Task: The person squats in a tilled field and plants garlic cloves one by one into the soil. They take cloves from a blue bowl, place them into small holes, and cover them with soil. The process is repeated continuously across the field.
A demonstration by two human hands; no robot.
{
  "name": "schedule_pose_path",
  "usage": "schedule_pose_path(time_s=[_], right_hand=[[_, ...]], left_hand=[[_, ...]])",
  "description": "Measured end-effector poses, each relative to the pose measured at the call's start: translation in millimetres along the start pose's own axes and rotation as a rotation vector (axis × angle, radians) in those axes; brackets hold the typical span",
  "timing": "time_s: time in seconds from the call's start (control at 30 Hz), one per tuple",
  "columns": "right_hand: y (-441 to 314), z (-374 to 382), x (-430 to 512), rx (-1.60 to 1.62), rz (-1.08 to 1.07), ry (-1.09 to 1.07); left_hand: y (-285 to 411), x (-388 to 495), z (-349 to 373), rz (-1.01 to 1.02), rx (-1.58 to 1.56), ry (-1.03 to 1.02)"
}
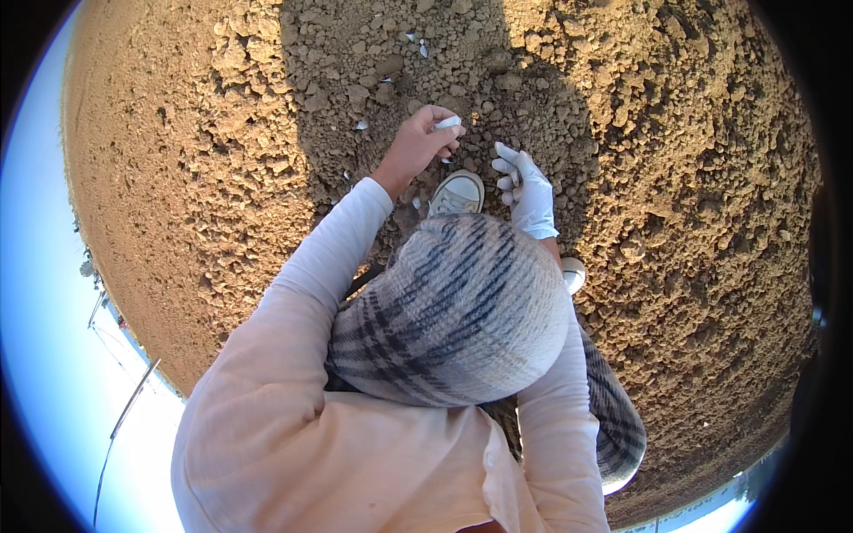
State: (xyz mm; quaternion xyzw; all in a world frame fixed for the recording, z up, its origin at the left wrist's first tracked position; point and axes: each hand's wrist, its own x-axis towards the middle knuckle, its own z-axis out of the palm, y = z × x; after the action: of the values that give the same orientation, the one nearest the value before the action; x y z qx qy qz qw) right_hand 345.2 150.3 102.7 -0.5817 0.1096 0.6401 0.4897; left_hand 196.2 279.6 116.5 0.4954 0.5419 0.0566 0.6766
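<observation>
Bare, my left hand [426,142] holds a small white object [448,122] between thumb and fingers; it looks like a garlic clove, though its kind is not certain. My right hand [523,183] wears a thin white glove and hovers just right of the shoe, fingers curled but apart, with nothing seen in them. Several small white pieces, perhaps garlic cloves, lie on the shaded soil: one [362,124] left of my left hand, one [423,49] farther ahead, one [416,202] beside the shoe.
Dry, cloddy soil [673,220] surrounds me. A light canvas shoe [458,193] stands between my hands, and another shoe [573,274] shows at the right. My bent knee in plaid cloth [453,306] rises between my arms. A thin pole or cable [126,406] is far left.
</observation>
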Motion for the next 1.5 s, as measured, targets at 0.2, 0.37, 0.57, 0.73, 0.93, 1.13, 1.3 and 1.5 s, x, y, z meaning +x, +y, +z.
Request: schedule_pose_path(time_s=[0.2,0.37,0.57,0.73,0.93,1.13,1.3,1.5], right_hand=[[4.6,-9.6,1.3,-0.021,0.024,-0.012],[7.0,-4.7,-0.2,-0.090,0.005,-0.073],[35.6,1.5,13.0,-0.130,-0.144,0.007],[36.4,11.5,4.5,-0.159,-0.213,0.025],[20.9,7.1,3.2,-0.183,-0.201,0.028],[21.2,-18.1,8.7,-0.259,-0.162,0.121],[28.0,-14.4,10.1,-0.198,-0.204,0.101],[37.0,-16.3,15.5,-0.283,-0.175,0.074]], left_hand=[[-23.5,9.7,-38.8,-0.165,-0.306,-0.062],[-36.7,8.9,-7.2,-0.203,-0.194,-0.095],[-26.5,-6.0,29.1,-0.210,-0.043,-0.264],[-22.8,-10.1,24.5,-0.083,0.250,-0.211],[-25.0,17.4,5.0,-0.100,0.043,-0.119],[-41.2,62.7,-5.6,0.054,0.339,-0.030],[-51.1,74.2,5.6,0.192,0.574,0.062],[-56.2,70.4,9.6,0.215,0.580,0.139]])
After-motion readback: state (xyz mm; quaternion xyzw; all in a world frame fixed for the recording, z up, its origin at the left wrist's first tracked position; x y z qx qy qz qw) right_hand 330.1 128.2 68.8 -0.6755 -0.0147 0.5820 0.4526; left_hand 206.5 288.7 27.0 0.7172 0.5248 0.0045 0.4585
